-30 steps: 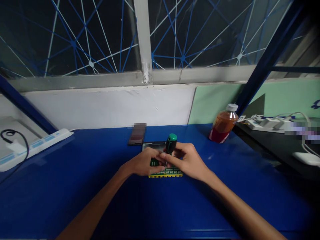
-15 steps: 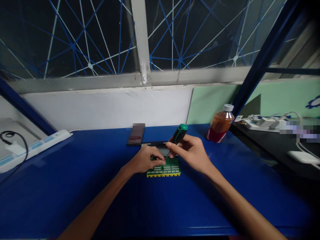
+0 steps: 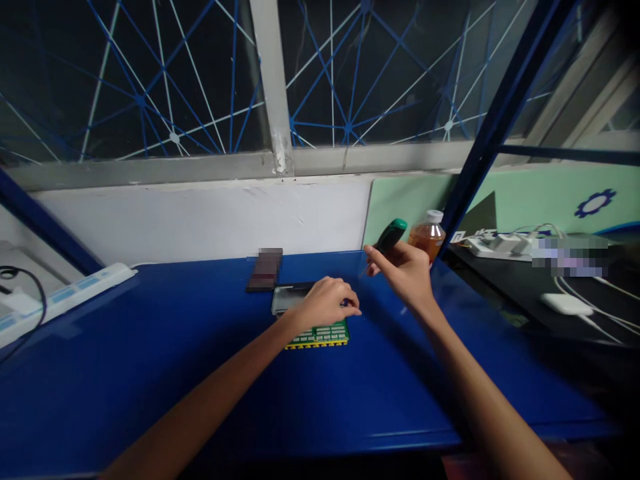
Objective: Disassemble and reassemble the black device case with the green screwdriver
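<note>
A green circuit board (image 3: 330,333) with a yellow front edge lies on the blue table (image 3: 200,373), partly covered by my left hand (image 3: 327,303). That hand is above the board's right part, its fingers curled and their tips close together; anything between them is too small to make out. Right of it and higher, my right hand (image 3: 405,267) grips a screwdriver (image 3: 391,235) with a green and black handle, its thin shaft pointing down and left, off the board. Behind the board lies a grey, dark-edged flat object (image 3: 287,298), partly hidden by my left hand.
A dark phone-like slab (image 3: 265,270) lies at the back. Behind my right hand stands a drink bottle (image 3: 427,235). White power strips rest at the far left (image 3: 65,300) and on the black table at right (image 3: 500,245). A blue frame post (image 3: 493,133) rises at right.
My right hand has lifted the screwdriver away from the board, up and to the right. My left hand has moved right across the board. The camera view has turned slightly right.
</note>
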The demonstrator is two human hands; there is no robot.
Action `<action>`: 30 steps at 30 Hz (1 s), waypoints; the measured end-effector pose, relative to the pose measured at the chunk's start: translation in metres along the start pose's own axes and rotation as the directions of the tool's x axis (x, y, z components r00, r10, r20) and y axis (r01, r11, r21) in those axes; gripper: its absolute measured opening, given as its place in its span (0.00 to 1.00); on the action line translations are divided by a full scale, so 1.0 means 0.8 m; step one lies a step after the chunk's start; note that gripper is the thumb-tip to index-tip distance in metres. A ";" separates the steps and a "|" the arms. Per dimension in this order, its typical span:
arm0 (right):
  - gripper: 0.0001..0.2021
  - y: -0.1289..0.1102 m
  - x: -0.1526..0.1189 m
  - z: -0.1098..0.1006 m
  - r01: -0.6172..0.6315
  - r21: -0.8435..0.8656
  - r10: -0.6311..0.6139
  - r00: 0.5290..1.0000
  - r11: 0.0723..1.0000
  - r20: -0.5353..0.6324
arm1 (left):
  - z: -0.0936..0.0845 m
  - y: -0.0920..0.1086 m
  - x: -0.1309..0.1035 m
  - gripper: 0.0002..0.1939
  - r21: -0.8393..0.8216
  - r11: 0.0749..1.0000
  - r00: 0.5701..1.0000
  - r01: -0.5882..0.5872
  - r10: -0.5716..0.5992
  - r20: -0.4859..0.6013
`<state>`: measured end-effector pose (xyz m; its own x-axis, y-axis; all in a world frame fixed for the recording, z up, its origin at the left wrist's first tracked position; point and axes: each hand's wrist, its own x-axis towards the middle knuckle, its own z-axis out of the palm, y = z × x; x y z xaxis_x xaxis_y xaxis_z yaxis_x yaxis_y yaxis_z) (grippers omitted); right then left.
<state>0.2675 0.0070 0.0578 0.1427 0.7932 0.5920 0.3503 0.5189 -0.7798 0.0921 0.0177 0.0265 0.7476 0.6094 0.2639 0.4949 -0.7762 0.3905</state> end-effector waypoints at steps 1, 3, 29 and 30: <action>0.15 0.003 0.000 0.000 0.004 -0.021 -0.003 1.000 1.000 0.004 | 0.005 -0.003 0.004 0.06 -0.018 1.000 1.000 0.000 0.000 0.002; 0.16 0.006 0.000 0.000 0.006 -0.048 -0.005 1.000 0.999 0.011 | 0.011 -0.008 0.008 0.08 -0.051 0.999 1.000 0.005 -0.005 -0.005; 0.16 -0.048 -0.034 0.127 -0.011 0.079 -0.034 0.836 0.997 0.548 | -0.059 -0.061 -0.127 0.08 -0.326 0.923 0.964 0.203 -0.248 -0.101; 0.16 -0.046 -0.035 0.127 -0.011 0.083 -0.037 0.833 0.997 0.552 | -0.058 -0.061 -0.127 0.08 -0.330 0.922 0.964 0.201 -0.246 -0.101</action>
<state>0.1563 -0.0019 0.0496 -0.4054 0.8176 0.4089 0.2711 0.5347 -0.8004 -0.0283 0.0014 0.0214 0.5545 0.7947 0.2472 0.4605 -0.5403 0.7043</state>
